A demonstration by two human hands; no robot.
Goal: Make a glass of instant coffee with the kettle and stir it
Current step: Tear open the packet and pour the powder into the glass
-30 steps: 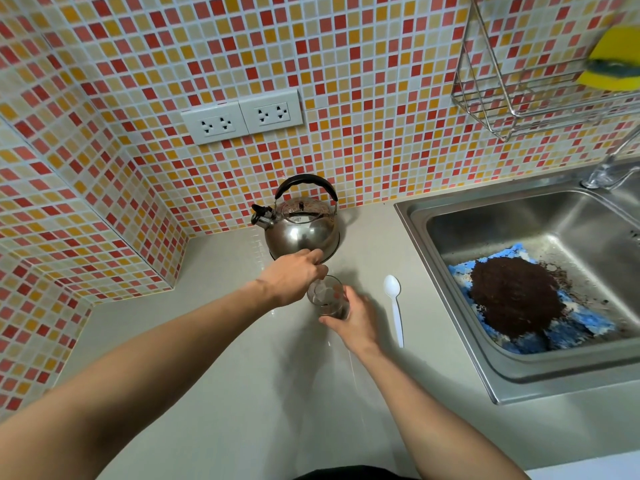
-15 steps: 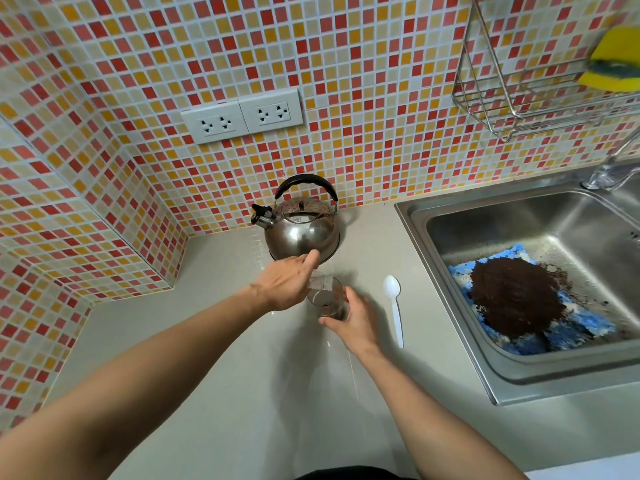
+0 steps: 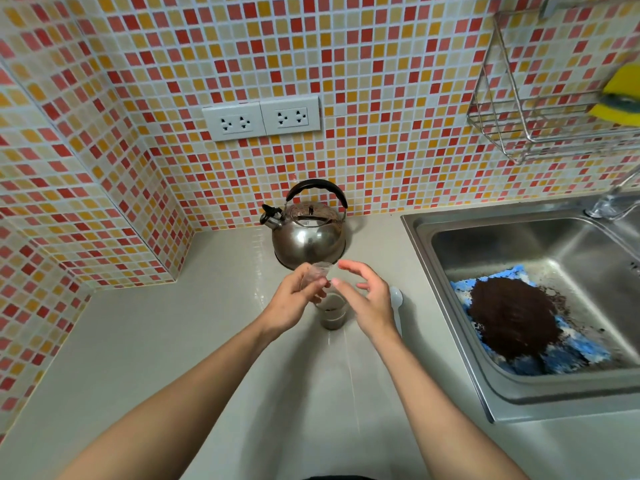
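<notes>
A person's two bare forearms reach forward over a pale grey kitchen counter (image 3: 173, 341) backed by a wall of small red, orange and cream mosaic tiles. The left hand (image 3: 294, 301) pinches a small, clear, crumpled packet (image 3: 317, 273) between thumb and fingers, just above a small clear drinking glass (image 3: 333, 315) that stands on the counter with a little dark brown coffee at its bottom. The right hand (image 3: 369, 296) hovers just beside the glass, fingers spread and curled, gripping nothing. A rounded stainless steel kettle with a black arched handle (image 3: 308, 233) sits right behind the glass, against the wall. A white plastic spoon (image 3: 397, 299) lies partly hidden by the right hand. To the right, a stainless steel sink (image 3: 450, 237) holds a heap of dark grounds on a blue cloth (image 3: 571, 348).
</notes>
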